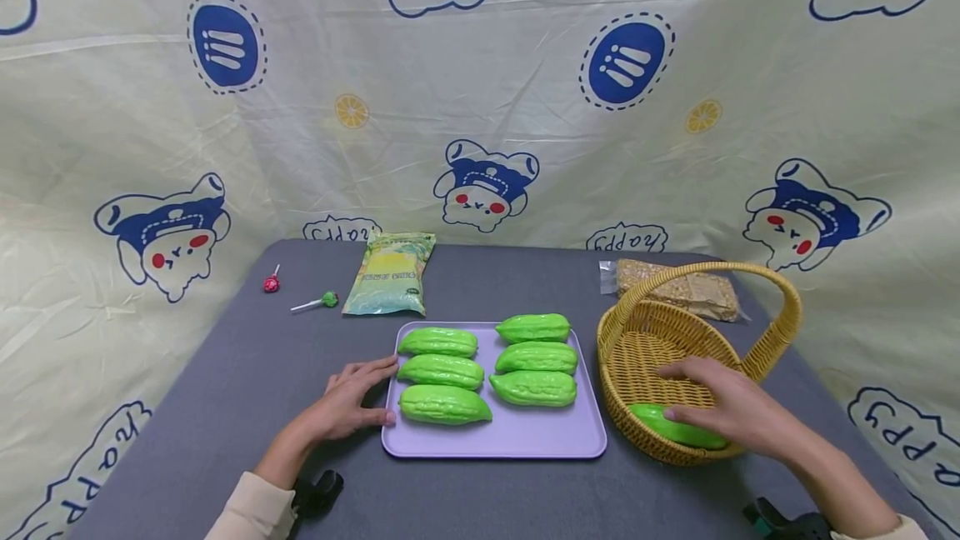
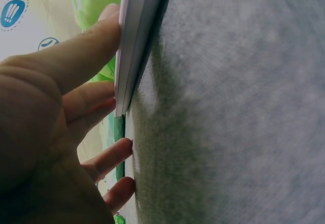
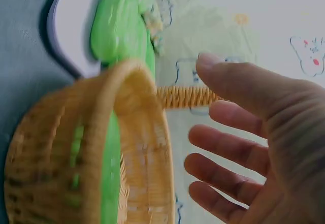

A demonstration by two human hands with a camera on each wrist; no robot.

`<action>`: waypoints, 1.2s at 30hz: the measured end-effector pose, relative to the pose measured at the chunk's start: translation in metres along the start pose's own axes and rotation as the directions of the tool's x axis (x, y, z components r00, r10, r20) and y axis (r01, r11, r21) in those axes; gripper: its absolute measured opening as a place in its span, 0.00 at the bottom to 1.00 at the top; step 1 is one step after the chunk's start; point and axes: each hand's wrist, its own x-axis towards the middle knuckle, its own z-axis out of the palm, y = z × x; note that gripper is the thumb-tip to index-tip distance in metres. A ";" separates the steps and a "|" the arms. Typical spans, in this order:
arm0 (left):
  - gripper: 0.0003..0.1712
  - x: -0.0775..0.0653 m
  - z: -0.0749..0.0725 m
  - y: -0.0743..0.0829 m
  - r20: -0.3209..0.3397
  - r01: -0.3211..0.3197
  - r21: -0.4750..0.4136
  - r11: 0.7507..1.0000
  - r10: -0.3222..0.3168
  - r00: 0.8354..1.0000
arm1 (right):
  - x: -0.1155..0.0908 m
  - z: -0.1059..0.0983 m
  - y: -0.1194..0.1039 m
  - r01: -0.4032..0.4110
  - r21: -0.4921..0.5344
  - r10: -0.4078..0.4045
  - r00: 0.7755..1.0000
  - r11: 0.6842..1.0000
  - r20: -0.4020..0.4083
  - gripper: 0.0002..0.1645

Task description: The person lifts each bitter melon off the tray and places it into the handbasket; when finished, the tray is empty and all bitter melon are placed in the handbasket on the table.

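Note:
A lilac tray (image 1: 517, 435) bears several light-green bitter melons (image 1: 444, 404), lined up in two columns of three. My left hand (image 1: 347, 400) touches the tray's left edge with its thumb and fingertips; in the left wrist view the thumb (image 2: 86, 51) lies against the rim. To the right stands a wicker basket (image 1: 617, 394) with a tall handle. One more bitter melon (image 1: 686, 430) lies inside it, partly covered by my right hand (image 1: 731, 402). In the right wrist view that hand's spread fingers (image 3: 228, 148) hold nothing and are apart from the basket.
Behind the tray lies a green and yellow snack bag (image 1: 392, 273). A red lollipop (image 1: 272, 282) and a green lollipop (image 1: 328, 299) are at the back left. A clear pack of grains (image 1: 705, 294) lies behind the basket. A printed cloth (image 1: 525, 65) hangs around the grey table (image 1: 225, 382).

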 end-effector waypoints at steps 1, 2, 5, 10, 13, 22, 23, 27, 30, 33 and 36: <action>0.44 0.000 0.000 0.000 0.000 0.001 -0.001 1.000 -0.001 1.000 | 0.001 0.001 -0.005 0.015 -0.010 -0.015 0.999 1.000 -0.032 0.25; 0.44 0.000 0.000 0.000 0.001 0.005 -0.004 1.000 -0.005 1.000 | 0.002 0.002 -0.010 0.037 -0.018 -0.038 0.998 0.999 -0.060 0.24; 0.44 0.001 0.000 0.000 0.004 0.006 -0.004 1.000 -0.006 1.000 | 0.006 0.007 -0.027 0.093 -0.032 -0.096 0.987 0.995 -0.130 0.24; 0.44 0.001 0.000 0.001 0.004 0.008 -0.007 1.000 -0.008 1.000 | 0.016 0.020 -0.050 0.157 -0.033 -0.160 0.966 0.987 -0.205 0.25; 0.44 0.000 0.000 0.000 -0.001 0.001 -0.001 1.000 -0.001 1.000 | 0.023 0.030 -0.063 0.181 -0.027 -0.182 0.957 0.983 -0.224 0.26; 0.44 0.001 0.001 -0.001 0.004 0.013 -0.012 1.000 -0.013 1.000 | 0.045 0.067 -0.095 0.291 -0.032 -0.289 0.925 0.956 -0.247 0.31; 0.44 0.001 0.001 -0.001 0.005 0.013 -0.014 1.000 -0.013 1.000 | 0.047 0.071 -0.098 0.295 -0.038 -0.295 0.924 0.955 -0.242 0.32; 0.44 0.002 0.001 -0.001 0.006 0.014 -0.019 1.000 -0.014 1.000 | 0.053 0.087 -0.109 0.318 -0.045 -0.319 0.915 0.947 -0.245 0.33; 0.44 0.002 0.002 -0.001 0.004 0.009 -0.014 1.000 -0.009 1.000 | 0.057 0.102 -0.118 0.341 -0.041 -0.340 0.907 0.939 -0.248 0.33; 0.44 0.002 0.002 -0.002 0.004 0.014 -0.014 1.000 -0.014 1.000 | 0.061 0.117 -0.126 0.374 -0.047 -0.373 0.891 0.926 -0.258 0.33; 0.44 0.002 0.002 -0.002 0.006 0.022 -0.017 1.000 -0.022 1.000 | 0.065 0.128 -0.133 0.397 -0.054 -0.395 0.875 0.916 -0.281 0.34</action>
